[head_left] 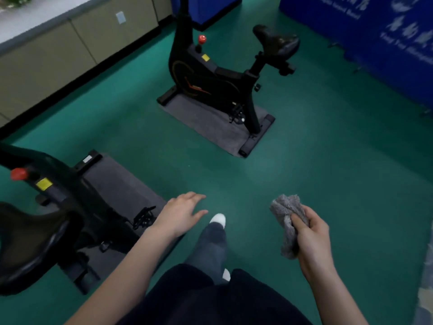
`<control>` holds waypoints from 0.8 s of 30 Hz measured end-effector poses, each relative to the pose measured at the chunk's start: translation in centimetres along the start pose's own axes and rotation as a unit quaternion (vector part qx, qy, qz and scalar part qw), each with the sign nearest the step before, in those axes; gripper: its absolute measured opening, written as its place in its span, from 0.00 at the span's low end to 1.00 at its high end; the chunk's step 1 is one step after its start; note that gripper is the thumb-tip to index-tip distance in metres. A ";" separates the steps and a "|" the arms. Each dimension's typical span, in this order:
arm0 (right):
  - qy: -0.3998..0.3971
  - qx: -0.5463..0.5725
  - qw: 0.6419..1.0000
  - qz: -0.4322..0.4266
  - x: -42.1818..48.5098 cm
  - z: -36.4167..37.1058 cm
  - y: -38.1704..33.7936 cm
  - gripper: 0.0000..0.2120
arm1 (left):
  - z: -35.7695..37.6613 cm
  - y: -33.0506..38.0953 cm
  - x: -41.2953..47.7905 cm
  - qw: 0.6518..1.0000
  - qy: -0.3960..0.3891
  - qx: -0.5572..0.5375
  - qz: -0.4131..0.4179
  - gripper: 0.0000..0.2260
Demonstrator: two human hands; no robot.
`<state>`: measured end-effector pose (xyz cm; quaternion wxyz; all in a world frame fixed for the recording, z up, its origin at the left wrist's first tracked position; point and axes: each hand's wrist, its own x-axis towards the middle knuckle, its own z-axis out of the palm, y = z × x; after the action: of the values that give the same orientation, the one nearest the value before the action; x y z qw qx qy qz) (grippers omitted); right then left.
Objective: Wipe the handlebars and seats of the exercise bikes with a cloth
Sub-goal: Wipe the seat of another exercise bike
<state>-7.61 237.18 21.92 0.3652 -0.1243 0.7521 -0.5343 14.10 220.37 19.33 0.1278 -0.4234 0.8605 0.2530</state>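
Observation:
My right hand (pixel 312 242) grips a crumpled grey cloth (pixel 289 219) in the air above the green floor, at the lower right. My left hand (pixel 181 213) hangs free with its fingers spread, touching nothing, just right of the near bike. The near black exercise bike (pixel 61 200) fills the lower left, its black seat (pixel 28 238) closest to me; its handlebars are out of view. A second black exercise bike (pixel 210 76) stands ahead, with its black seat (pixel 277 41) at the upper right and its handlebars cut off by the top edge.
Each bike stands on a grey mat (pixel 210 123). Low beige cabinets (pixel 58 55) line the left wall. Blue panels with white lettering (pixel 375 38) stand at the right. Green floor (pixel 328 148) lies open between the bikes. My leg and white shoe (pixel 218 219) step forward.

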 end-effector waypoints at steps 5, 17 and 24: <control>0.031 -0.011 0.999 -0.006 5.6 0.9 -2.6 0.12 | -1.8 0.5 7.7 0.999 -0.030 0.021 0.011 0.23; 0.028 -0.066 0.997 -0.032 19.1 6.1 -11.5 0.11 | -9.5 -1.3 22.7 0.998 -0.061 -0.014 -0.012 0.24; 0.032 -0.042 0.999 -0.008 26.0 3.8 -13.2 0.12 | -11.1 1.8 28.5 0.997 -0.072 -0.020 -0.033 0.24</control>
<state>-25.98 214.20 22.25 0.3310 -0.1287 0.7839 -0.5092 -4.77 196.37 16.83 0.1889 -0.4352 0.8292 0.2957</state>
